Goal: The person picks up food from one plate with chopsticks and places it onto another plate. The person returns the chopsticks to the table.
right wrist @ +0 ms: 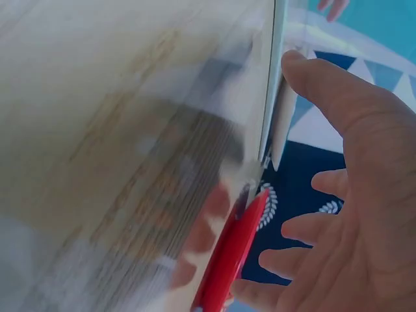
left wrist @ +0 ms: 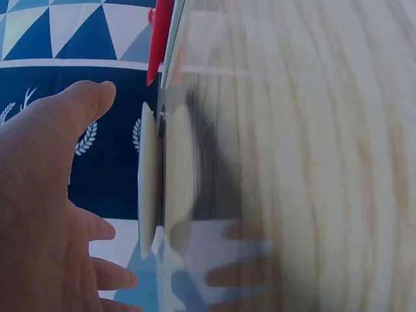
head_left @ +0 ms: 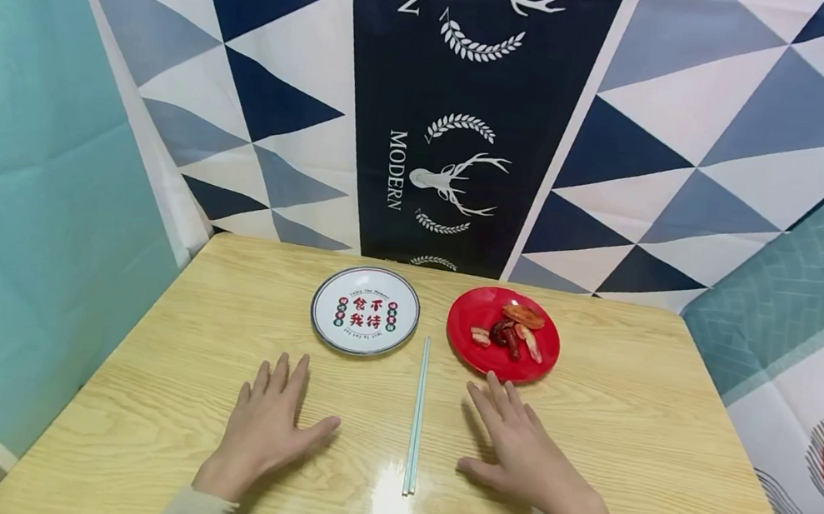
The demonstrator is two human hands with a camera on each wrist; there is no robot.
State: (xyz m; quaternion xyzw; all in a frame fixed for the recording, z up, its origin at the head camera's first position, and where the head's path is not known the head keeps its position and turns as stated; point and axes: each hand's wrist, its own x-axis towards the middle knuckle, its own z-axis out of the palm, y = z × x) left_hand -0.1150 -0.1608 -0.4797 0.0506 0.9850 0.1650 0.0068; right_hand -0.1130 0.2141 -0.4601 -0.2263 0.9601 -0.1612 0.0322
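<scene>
On the light wood table lies a pair of pale green chopsticks (head_left: 417, 417), side by side between the two hands. My left hand (head_left: 269, 426) has its fingers spread and holds nothing. It is nearest to a white plate (head_left: 362, 344) with a dark rim and printed characters. My right hand (head_left: 529, 462) is also spread and holds nothing, its fingertips close to the front edge of a red plate (head_left: 461, 325). Whether they touch it I cannot tell. Several reddish and pale food pieces (head_left: 513, 341) lie on that red plate. Both wrist views show the hands (left wrist: 45, 182) held over the tabletop.
The wood table (head_left: 167, 365) ends at a patterned cloth (head_left: 441, 126) with deer heads behind the plates. A pale teal sheet (head_left: 44, 168) hangs along the left side. More patterned cloth (head_left: 812, 399) borders the right edge.
</scene>
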